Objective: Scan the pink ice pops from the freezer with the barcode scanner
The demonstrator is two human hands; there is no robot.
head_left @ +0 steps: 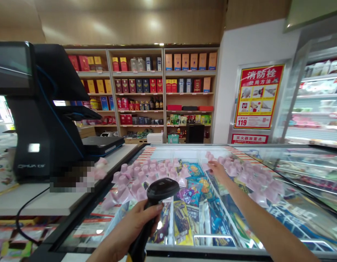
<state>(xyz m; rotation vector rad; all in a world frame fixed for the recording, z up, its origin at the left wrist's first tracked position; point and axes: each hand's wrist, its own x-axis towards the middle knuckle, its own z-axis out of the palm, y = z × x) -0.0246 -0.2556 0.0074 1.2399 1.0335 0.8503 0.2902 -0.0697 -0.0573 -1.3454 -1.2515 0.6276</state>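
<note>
Over the near edge of the freezer [212,251], the left hand [142,216] wraps its fingers round a scanner [163,186]; farther off, right, bent fingers of the right hand [216,169] are at pink cups [246,175], already set out; any grip, or what remains, cannot be told.

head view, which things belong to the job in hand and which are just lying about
Apparently in use:
black handheld scanner, held in the left hand
pink cup-shaped pieces, close to the right hand

Lying about:
black terminal
shelved boxes
bright packets
</note>
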